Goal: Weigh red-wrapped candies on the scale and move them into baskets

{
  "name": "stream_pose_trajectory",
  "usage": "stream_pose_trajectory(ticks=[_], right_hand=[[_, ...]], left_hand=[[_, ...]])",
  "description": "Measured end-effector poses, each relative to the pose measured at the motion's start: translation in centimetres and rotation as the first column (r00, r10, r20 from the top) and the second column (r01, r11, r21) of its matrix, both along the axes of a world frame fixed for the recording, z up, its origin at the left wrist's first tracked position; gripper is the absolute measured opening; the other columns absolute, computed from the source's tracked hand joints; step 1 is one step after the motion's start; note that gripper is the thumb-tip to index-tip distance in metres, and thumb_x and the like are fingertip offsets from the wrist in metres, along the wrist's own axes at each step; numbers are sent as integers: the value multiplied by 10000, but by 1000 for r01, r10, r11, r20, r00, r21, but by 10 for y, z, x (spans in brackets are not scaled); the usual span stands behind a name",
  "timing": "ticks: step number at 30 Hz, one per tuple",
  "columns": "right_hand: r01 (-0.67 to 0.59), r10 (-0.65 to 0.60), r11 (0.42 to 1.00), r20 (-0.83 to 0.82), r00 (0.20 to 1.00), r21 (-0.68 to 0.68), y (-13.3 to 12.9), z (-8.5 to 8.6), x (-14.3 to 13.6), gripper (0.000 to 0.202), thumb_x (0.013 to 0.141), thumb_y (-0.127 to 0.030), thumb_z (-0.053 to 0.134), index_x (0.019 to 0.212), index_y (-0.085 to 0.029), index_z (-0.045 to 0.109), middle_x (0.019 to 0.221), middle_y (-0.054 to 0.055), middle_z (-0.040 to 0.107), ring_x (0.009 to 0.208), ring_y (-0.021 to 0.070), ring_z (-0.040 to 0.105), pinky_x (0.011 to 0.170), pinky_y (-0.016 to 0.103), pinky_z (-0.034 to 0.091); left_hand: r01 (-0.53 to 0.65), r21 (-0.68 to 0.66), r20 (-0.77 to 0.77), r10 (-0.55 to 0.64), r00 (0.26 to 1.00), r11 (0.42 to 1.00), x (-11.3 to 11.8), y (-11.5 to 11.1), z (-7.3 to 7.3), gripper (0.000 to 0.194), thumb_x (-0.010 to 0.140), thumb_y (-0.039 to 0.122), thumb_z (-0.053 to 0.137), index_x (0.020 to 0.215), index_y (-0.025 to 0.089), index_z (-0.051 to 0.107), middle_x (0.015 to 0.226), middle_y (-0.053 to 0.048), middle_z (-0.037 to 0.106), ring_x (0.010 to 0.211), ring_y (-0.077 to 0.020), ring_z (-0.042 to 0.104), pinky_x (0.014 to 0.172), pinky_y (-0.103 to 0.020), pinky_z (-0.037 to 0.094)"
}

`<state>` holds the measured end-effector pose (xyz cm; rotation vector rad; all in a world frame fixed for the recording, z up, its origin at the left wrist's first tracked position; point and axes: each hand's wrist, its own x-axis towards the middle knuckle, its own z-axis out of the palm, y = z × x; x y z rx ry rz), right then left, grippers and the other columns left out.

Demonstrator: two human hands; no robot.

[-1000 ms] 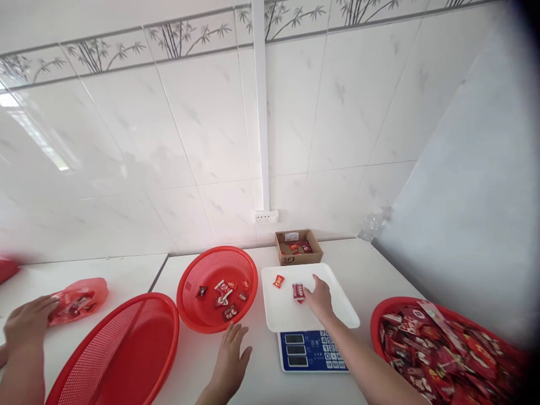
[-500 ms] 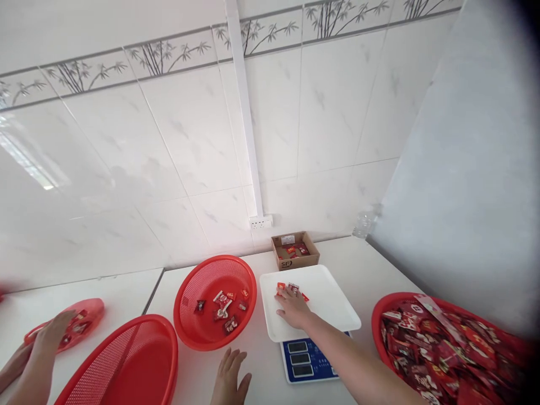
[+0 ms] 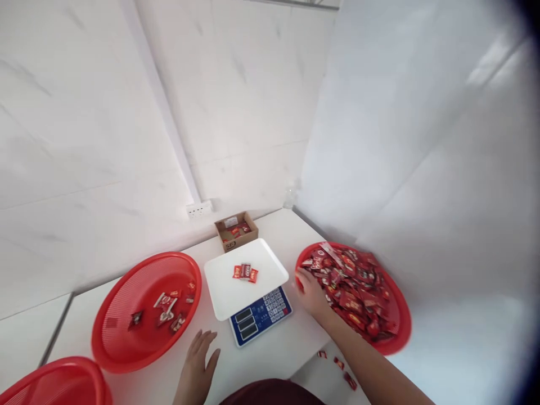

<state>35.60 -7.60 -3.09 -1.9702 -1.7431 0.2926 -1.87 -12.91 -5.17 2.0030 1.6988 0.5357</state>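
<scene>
My right hand (image 3: 311, 293) is at the left rim of a red basket (image 3: 400, 332), its fingers curled over the edge. Small wrapped candies (image 3: 352, 287) in red and brown packets fill this basket. Over the table, between the scale and another basket, my left hand (image 3: 198, 365) is open with its fingers apart, holding nothing. A digital scale (image 3: 260, 316) with a white pan (image 3: 225, 292) stands between my hands. Three candy packets (image 3: 245, 272) lie close together on the pan.
A red mesh basket (image 3: 122, 343) with several candies stands left of the scale, and part of another red basket (image 3: 63, 382) shows at bottom left. Behind the scale sits a cardboard box (image 3: 236, 241) holding packets. Several candies (image 3: 338, 363) lie below the table edge.
My right hand has left the packets on the pan and moved right to the full basket's rim. The view has turned right, and another person's hands have passed out of sight.
</scene>
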Motion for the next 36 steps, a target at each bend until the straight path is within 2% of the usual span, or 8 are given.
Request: stream_pose_trajectory(ticks=[6, 13, 19, 23, 25, 28, 30, 36], right_hand=[[427, -418, 882, 87, 904, -200, -60, -14, 90, 424, 835, -273, 393, 1207, -123, 530, 1232, 149, 549, 1160, 247, 492, 995, 386, 372], [489, -482, 799, 112, 869, -351, -80, -25, 85, 586, 776, -294, 533, 1346, -225, 416, 1481, 136, 274, 1285, 384, 339, 962, 596, 316], [487, -542, 835, -231, 808, -258, -76, -13, 96, 406, 834, -248, 397, 1212, -208, 540, 1244, 97, 567, 1136, 237, 524, 982, 394, 363], [534, -595, 803, -305, 743, -265, -82, 1, 109, 435, 826, -344, 404, 1185, -133, 530, 1089, 124, 641, 997, 241, 590, 876, 382, 435], [490, -565, 825, -369, 738, -283, -84, 7, 107, 416, 796, -389, 461, 1101, -133, 579, 999, 105, 671, 905, 230, 615, 805, 356, 464], [272, -430, 884, -431, 793, -380, -83, 14, 93, 324, 754, -412, 536, 930, -161, 640, 858, 60, 698, 774, 198, 625, 701, 302, 471], [160, -360, 869, -378, 853, -468, -79, 17, 81, 233, 737, -377, 569, 809, -167, 639, 770, 56, 693, 711, 192, 615, 660, 293, 452], [129, -305, 840, -262, 915, -527, -69, 24, 66, 86, 716, -235, 568, 645, -186, 567, 690, 63, 669, 679, 206, 603, 651, 295, 416]], left_hand=[[80, -2, 15, -80, 997, 997, 21, 8, 6, 374, 813, 423, 430, 1069, 258, 646, 1176, -35, 647, 1236, -261, 480, 1020, -464, 416], [221, -47, 42, -219, 975, 974, 50, 11, 17, 360, 829, 391, 429, 1088, 242, 631, 1184, -50, 640, 1245, -253, 469, 1046, -454, 387], [232, -86, 61, -227, 972, 969, 54, 6, 21, 353, 836, 383, 425, 1102, 252, 616, 1203, -42, 625, 1224, -232, 491, 1038, -426, 402], [198, -95, 46, -194, 980, 976, 48, 1, 16, 357, 836, 384, 418, 1099, 255, 622, 1191, -35, 635, 1222, -237, 494, 1034, -440, 404], [188, -95, 38, -185, 982, 978, 46, -1, 14, 357, 834, 381, 423, 1098, 253, 626, 1184, -35, 640, 1212, -240, 505, 1026, -450, 412], [210, -89, 40, -207, 978, 974, 47, -2, 15, 349, 835, 368, 431, 1098, 251, 629, 1175, -40, 645, 1199, -243, 516, 1017, -462, 419], [230, -89, 42, -227, 973, 969, 50, -3, 18, 345, 835, 351, 433, 1101, 247, 627, 1178, -45, 644, 1199, -243, 517, 1019, -464, 417], [238, -91, 39, -236, 971, 967, 53, -3, 26, 341, 836, 324, 437, 1115, 240, 615, 1188, -55, 636, 1207, -244, 509, 1033, -464, 403]])
